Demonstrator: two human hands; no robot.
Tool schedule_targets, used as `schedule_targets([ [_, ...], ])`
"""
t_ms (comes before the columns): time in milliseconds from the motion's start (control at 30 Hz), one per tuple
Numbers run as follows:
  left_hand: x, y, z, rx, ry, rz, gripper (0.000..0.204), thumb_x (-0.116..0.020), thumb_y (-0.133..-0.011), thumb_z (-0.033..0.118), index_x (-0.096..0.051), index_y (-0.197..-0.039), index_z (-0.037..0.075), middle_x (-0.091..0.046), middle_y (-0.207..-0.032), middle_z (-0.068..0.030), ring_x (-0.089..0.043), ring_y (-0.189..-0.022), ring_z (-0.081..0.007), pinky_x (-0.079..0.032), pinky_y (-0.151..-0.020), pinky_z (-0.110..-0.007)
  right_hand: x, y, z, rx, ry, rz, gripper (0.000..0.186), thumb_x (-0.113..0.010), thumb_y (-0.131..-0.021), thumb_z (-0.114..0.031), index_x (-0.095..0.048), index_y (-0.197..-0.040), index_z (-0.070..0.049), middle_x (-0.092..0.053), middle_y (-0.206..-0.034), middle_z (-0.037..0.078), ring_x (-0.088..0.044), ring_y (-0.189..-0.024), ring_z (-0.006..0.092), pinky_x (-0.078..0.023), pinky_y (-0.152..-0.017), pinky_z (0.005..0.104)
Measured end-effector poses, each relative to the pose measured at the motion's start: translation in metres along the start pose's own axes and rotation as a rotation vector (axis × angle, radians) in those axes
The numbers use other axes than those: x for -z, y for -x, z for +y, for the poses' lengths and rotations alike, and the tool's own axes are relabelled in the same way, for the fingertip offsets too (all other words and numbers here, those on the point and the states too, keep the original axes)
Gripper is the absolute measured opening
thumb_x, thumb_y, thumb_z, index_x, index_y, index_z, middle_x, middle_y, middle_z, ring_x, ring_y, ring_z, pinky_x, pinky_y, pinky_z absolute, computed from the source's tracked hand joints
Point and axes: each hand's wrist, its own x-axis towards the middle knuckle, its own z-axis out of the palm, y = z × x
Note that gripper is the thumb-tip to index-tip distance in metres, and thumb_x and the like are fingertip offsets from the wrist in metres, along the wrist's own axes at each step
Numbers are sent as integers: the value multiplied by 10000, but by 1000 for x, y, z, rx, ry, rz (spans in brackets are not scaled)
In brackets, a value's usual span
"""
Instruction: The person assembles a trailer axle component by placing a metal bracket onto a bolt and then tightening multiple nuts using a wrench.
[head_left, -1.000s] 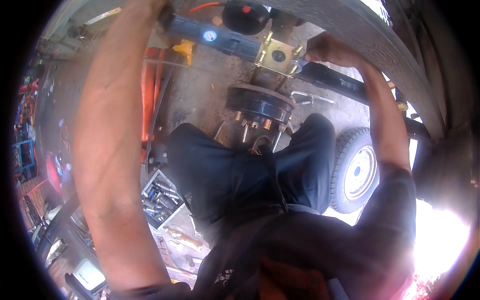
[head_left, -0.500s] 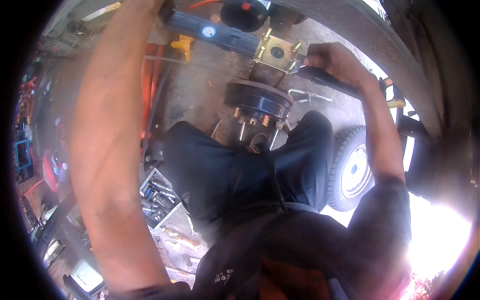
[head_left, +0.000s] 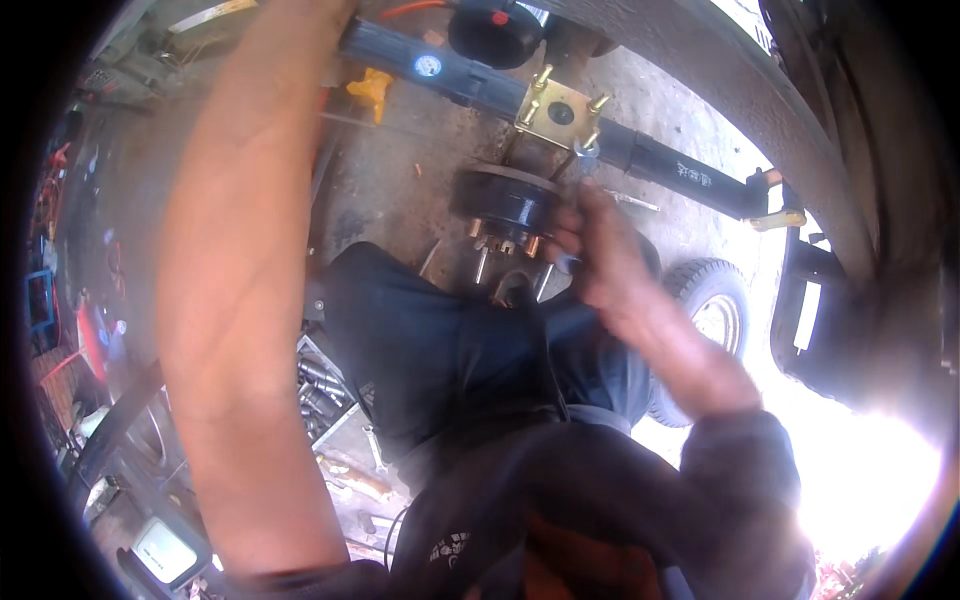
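Note:
My right hand point(head_left: 600, 250) is closed round a spanner point(head_left: 586, 165), whose grey head sits at the lower right bolt of a gold-coloured square plate point(head_left: 562, 112). Brass-toned threaded bolts point(head_left: 541, 80) rise from the plate, which rests across a dark axle tube point(head_left: 680, 172). Up the left side stretches my left forearm point(head_left: 240, 250); its hand lies past the top edge near the tube's left part. Below the plate stands a black brake drum point(head_left: 505, 195) with wheel studs, between my knees, partly behind my right hand.
A tyred wheel point(head_left: 725, 310) stands right of my knee. On the left, a tray of sockets point(head_left: 325, 390) lies beside a loose spanner point(head_left: 374, 448). A heavy frame beam point(head_left: 720, 80) crosses the upper right. A yellow piece point(head_left: 371, 92) is near the tube.
My right hand has come down and left from beside the tube, and the spanner now shows upright at the bolt. The view has shifted slightly.

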Motion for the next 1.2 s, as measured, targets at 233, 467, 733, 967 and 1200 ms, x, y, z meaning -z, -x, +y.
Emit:
schedule_targets([
  [233, -15, -14, -20, -87, 10, 87, 434, -561, -890, 393, -716, -968, -5, -691, -970, -249, -664, -926, -393, -507, -818, -459, -93, 4, 6, -59, -343, 78, 245, -414, -1037, -328, -537, -961, -130, -488, -750, -8, -475, -638, 111, -465, -553, 306],
  [467, -6, -6, -7, -76, 52, 75, 422, -567, -880, 388, -712, -937, -4, -698, -914, -237, -670, -884, -380, -497, -807, -446, 69, 8, 3, 738, 872, -114, 412, -532, -971, -458, -601, -1031, -56, -523, -703, 20, -481, -517, 112, -408, -505, 266],
  [733, -13, -9, -16, -71, 65, 82, 391, -568, -859, 351, -714, -940, -2, -702, -888, -222, -677, -846, -346, -502, -785, -431, 62, -24, -129, 555, 1480, -143, 403, -540, -979, -376, -661, -957, 8, -594, -712, 117, -576, -697, 210, -457, -680, 365],
  [967, -7, -1, -11, -39, 122, 78, 367, -568, -846, 329, -714, -919, 1, -701, -839, -198, -672, -794, -305, -502, -755, -417, 23, -51, -165, 518, 1861, -372, 329, -588, -939, -336, -665, -886, -21, -640, -806, 156, -620, -793, 294, -473, -771, 431],
  [1200, -10, -7, -15, -31, 66, 99, 380, -562, -864, 348, -717, -914, 5, -701, -833, -197, -672, -779, -309, -500, -745, -420, 13, -94, -168, 616, 2061, -334, 303, -663, -888, -324, -673, -868, -22, -641, -781, 133, -603, -774, 247, -481, -773, 392],
])
